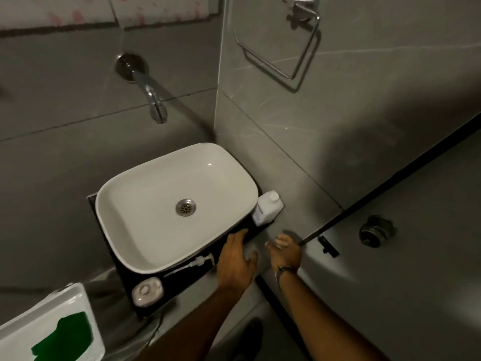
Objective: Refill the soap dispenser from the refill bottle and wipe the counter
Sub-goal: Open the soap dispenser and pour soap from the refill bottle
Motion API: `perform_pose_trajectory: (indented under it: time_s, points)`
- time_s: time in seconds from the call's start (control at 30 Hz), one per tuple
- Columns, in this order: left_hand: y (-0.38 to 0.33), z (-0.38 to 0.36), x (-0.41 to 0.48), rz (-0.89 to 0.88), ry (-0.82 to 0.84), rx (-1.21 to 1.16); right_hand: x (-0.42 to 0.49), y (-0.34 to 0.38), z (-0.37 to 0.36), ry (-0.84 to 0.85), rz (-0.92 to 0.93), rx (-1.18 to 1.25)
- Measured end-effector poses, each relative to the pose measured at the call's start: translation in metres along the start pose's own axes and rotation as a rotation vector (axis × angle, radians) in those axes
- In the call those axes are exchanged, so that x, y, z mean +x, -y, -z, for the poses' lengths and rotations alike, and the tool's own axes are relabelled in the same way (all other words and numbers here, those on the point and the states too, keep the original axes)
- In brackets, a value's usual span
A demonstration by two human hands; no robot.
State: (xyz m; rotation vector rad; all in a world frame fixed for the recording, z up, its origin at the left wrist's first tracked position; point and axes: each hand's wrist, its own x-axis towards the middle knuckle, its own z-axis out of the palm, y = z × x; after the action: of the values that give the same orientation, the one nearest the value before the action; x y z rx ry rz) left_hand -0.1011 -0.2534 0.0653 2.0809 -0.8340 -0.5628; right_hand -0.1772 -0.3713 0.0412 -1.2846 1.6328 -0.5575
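Observation:
A white refill bottle [269, 208] with its cap on stands on the dark counter [182, 282], squeezed between the white basin [145, 204] and the right wall. The pale soap dispenser body [147, 291] stands at the counter's front left corner. Its pump head with tube [200, 261] lies loose on the counter along the basin's front rim. My left hand [235, 259] lies palm down on the counter's front right corner, fingers stretched toward the refill bottle and holding nothing that I can see. My right hand [285, 250] hovers just right of the counter, fingers spread and empty.
A chrome spout [153, 100] juts from the back wall above the basin. A metal towel ring [281, 45] hangs on the right wall. A door with a round knob [374, 230] is at the right. A white fixture with a green patch [52, 329] sits at lower left.

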Motion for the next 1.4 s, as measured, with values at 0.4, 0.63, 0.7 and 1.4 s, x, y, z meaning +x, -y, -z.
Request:
perform_pose_trajectory:
  time_s: [0.4, 0.63, 0.7, 1.4]
  points:
    - [-0.071, -0.069, 0.146, 0.123, -0.016, 0.575, 0.084, 0.037, 0.032, 0.205, 0.301, -0.101]
    - [-0.069, -0.06, 0.129, 0.063, -0.143, 0.414, 0.06, 0.073, 0.07, 0.213, 0.58, -0.104]
    - [-0.069, -0.053, 0.111, -0.013, -0.213, 0.226, 0.048, 0.099, 0.08, 0.163, 0.705, -0.173]
    - [-0.085, 0.052, 0.015, -0.054, -0.439, -0.209, -0.058, 0.239, 0.077, 0.647, 1.104, -1.082]
